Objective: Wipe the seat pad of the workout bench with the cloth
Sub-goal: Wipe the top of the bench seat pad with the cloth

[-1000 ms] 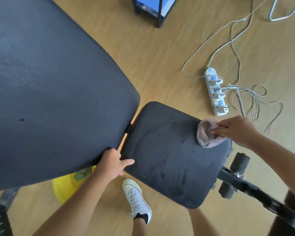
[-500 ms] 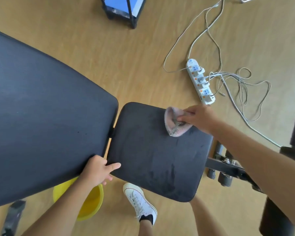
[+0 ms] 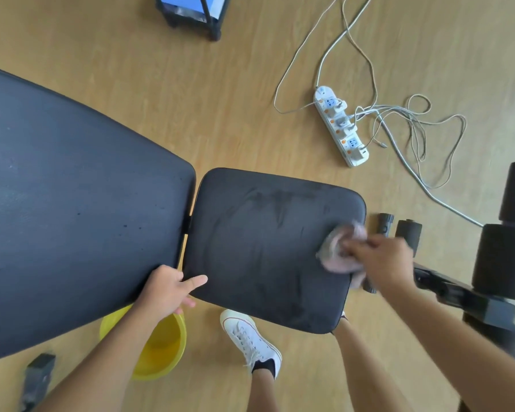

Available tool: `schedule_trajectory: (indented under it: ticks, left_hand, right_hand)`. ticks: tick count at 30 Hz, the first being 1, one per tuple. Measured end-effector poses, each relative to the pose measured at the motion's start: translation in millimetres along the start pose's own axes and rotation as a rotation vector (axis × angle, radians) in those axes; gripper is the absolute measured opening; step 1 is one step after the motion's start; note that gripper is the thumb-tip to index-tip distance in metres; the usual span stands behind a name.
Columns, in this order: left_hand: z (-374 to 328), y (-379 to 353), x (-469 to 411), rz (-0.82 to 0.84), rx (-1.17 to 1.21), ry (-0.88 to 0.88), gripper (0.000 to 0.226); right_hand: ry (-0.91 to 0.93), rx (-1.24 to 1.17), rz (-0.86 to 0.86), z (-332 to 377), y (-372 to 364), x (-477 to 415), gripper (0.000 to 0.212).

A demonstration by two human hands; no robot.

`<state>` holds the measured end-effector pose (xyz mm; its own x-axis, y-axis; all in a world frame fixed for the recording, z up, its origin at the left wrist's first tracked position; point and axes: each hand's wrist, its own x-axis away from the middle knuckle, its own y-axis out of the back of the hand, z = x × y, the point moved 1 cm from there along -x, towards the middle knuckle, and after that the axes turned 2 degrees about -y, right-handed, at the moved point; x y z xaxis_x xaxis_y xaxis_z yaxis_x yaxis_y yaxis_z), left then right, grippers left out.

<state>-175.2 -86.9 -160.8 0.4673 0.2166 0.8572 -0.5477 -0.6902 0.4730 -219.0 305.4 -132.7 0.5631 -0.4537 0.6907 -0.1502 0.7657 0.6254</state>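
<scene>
The black seat pad (image 3: 262, 248) of the workout bench lies in the middle of the view, with damp streaks across its upper half. My right hand (image 3: 378, 260) grips a bunched pink-grey cloth (image 3: 338, 249) and presses it on the pad's right edge. My left hand (image 3: 168, 289) rests at the gap between the seat pad and the long black back pad (image 3: 72, 203), thumb lying on the seat pad's lower left corner, fingers curled under the edge.
A yellow basin (image 3: 164, 346) stands on the wooden floor under my left arm. My white shoe (image 3: 250, 337) is below the seat pad. A white power strip (image 3: 341, 126) with tangled cables lies upper right. Black foam rollers (image 3: 501, 248) and the bench frame stand at right.
My right hand has swept the cloth from the pad's upper edge down to its right edge. The left hand has stayed at the gap between the pads.
</scene>
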Motion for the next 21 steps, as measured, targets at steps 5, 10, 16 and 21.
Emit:
schedule_trajectory:
  ticks: [5, 10, 16, 21]
  left_hand:
    - [3.6, -0.1, 0.5, 0.013, 0.015, -0.004, 0.065]
    - [1.6, 0.2, 0.2, 0.024, 0.002, -0.027, 0.062]
    - [1.5, -0.9, -0.7, 0.015, -0.026, -0.036, 0.062]
    - [2.8, -1.7, -1.3, 0.015, 0.019, -0.028, 0.060]
  right_hand:
    - [0.026, -0.104, -0.203, 15.0, -12.5, -11.2, 0.058]
    - [-0.304, -0.138, -0.117, -99.3, -77.6, 97.4, 0.042]
    - [-0.388, -0.264, -0.034, -111.8, -70.1, 95.9, 0.044]
    - [0.007, -0.191, -0.269, -15.7, -24.2, 10.8, 0.051]
